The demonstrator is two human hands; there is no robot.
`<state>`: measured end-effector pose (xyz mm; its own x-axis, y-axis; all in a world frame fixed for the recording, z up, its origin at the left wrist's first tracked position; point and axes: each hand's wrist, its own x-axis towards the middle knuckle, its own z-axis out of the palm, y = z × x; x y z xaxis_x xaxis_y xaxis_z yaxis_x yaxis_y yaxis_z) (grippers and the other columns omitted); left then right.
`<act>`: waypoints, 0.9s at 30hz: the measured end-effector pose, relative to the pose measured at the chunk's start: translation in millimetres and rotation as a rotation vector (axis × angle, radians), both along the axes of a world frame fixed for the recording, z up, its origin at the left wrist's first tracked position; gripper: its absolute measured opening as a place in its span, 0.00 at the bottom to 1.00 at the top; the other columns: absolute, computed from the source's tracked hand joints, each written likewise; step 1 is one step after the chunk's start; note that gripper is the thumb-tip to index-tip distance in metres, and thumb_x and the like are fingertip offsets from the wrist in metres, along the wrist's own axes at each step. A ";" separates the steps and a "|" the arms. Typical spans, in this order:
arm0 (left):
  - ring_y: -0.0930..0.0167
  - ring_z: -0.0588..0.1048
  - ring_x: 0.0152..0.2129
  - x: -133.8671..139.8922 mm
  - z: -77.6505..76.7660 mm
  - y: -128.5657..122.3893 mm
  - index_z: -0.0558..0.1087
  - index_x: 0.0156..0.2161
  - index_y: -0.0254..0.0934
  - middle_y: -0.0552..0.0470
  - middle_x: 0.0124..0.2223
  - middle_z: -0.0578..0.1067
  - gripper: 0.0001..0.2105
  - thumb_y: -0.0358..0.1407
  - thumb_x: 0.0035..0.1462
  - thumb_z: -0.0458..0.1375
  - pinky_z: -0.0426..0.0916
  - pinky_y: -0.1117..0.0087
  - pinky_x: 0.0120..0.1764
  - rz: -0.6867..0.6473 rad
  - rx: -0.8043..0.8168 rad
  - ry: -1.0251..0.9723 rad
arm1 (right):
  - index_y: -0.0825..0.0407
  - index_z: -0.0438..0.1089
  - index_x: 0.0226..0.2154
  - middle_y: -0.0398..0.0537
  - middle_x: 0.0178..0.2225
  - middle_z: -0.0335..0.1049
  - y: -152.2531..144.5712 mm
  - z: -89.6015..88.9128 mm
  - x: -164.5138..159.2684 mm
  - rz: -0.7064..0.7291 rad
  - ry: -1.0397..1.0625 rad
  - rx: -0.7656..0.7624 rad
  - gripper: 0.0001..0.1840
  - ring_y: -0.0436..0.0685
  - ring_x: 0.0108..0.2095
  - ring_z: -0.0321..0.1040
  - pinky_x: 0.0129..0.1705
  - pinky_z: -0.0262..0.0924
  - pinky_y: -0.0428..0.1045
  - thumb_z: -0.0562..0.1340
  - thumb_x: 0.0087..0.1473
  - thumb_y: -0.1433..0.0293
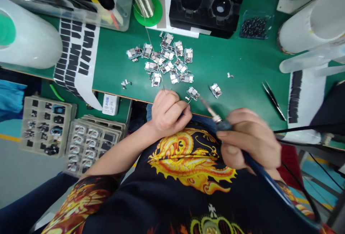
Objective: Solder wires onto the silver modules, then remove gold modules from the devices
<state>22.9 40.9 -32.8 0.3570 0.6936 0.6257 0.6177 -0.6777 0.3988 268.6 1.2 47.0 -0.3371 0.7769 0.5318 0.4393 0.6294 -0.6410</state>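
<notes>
My left hand [170,112] is closed at the bench's front edge on a strand of solder wire [148,34], which runs down from a green-flanged spool [147,6]. A short end of wire pokes out by its fingertips. In my right hand [252,139] is a soldering iron [214,115], gripped like a pen. Its tip points left, at the edge of a small circuit board [193,92]; whether they touch I cannot tell. Another board [216,90] lies just to the right. Behind my left hand several similar boards [167,54] form a loose cluster.
Tweezers [273,100] lie at the right. Tiny metal parts [125,83] sit left, with one more [230,75] right. At the back are a black fixture [206,6] and a box of small dark parts [253,26]. Compartment trays [90,144] stand lower left, beside a white box [110,104].
</notes>
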 end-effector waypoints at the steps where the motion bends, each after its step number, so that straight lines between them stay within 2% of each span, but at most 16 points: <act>1: 0.66 0.75 0.33 -0.3 0.0 0.0 0.72 0.42 0.42 0.53 0.33 0.73 0.09 0.28 0.60 0.65 0.70 0.61 0.38 0.002 -0.007 0.016 | 0.50 0.78 0.46 0.42 0.28 0.69 0.1 -8.5 -6.8 0.039 0.037 0.011 0.08 0.56 0.31 0.73 0.35 0.77 0.56 0.63 0.68 0.69; 5: 0.66 0.75 0.33 -0.2 -0.4 0.3 0.72 0.42 0.42 0.53 0.33 0.74 0.09 0.28 0.58 0.64 0.69 0.60 0.38 0.009 -0.013 0.018 | 0.53 0.77 0.45 0.42 0.28 0.71 6.9 -39.6 -20.8 0.074 0.103 0.076 0.09 0.55 0.28 0.72 0.32 0.74 0.55 0.64 0.63 0.72; 8: 0.66 0.75 0.33 0.8 -0.8 0.6 0.72 0.42 0.42 0.53 0.33 0.73 0.10 0.27 0.58 0.64 0.69 0.61 0.38 0.002 0.002 -0.015 | 0.53 0.78 0.44 0.42 0.27 0.71 12.5 -50.2 -20.7 0.071 0.126 0.138 0.09 0.54 0.26 0.70 0.30 0.73 0.54 0.64 0.62 0.72; 16: 0.66 0.76 0.32 0.5 -1.7 0.5 0.72 0.42 0.43 0.54 0.32 0.73 0.10 0.28 0.58 0.65 0.69 0.60 0.37 0.013 -0.009 0.007 | 0.48 0.77 0.44 0.40 0.25 0.70 17.1 -49.0 -19.0 0.024 0.130 0.118 0.08 0.53 0.24 0.68 0.29 0.72 0.52 0.62 0.65 0.69; 22: 0.65 0.76 0.32 -1.1 -4.6 -1.3 0.72 0.40 0.43 0.54 0.32 0.73 0.08 0.29 0.58 0.65 0.69 0.59 0.38 0.031 -0.050 0.045 | 0.52 0.78 0.44 0.43 0.26 0.71 17.8 -48.1 -18.5 0.055 0.143 0.116 0.08 0.54 0.24 0.69 0.28 0.71 0.53 0.63 0.64 0.72; 27: 0.65 0.75 0.33 -1.5 -7.5 -2.9 0.72 0.40 0.43 0.53 0.32 0.72 0.08 0.29 0.58 0.65 0.69 0.58 0.39 0.034 -0.058 0.032 | 0.51 0.79 0.45 0.43 0.27 0.71 16.9 -50.4 -19.2 0.043 0.158 0.091 0.09 0.55 0.24 0.69 0.28 0.70 0.54 0.63 0.64 0.71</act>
<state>21.5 38.1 -40.4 0.3516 0.7408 0.5724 0.6533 -0.6321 0.4167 249.4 18.1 -3.4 -0.2753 0.7100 0.6482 0.3089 0.7038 -0.6397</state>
